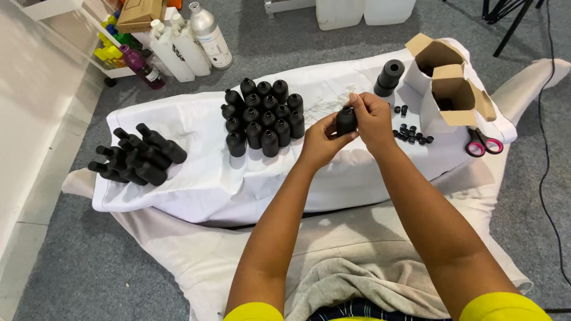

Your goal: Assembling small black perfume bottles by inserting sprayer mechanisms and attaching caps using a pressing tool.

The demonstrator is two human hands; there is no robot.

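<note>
The small matte-black plastic bottle is squat and round-shouldered, held upright in the air just above the white cloth that covers the low work surface. The left hand cups it from below and behind, its fingers curled around the bottle's lower body and its thumb lying against the side. The right hand comes over the top, its fingertips pinched together at the bottle's neck; whether a cap sits under them cannot be told, since the fingers hide it.

Just to the left of the left-hand fingers stands a tight cluster of upright black bottles of the same kind, all with narrow necks. Well beyond those, near the cloth's far left edge, a pile of black bottles lying on their sides rests loosely stacked. Just right of the right-hand fingers lies a scatter of small black caps, and beyond the fingertips stands a stack of black ring-shaped parts. Further right are two open cardboard boxes, and near them pink-handled scissors lie on the cloth's edge. Nothing sits between the hands and the bottle.
</note>
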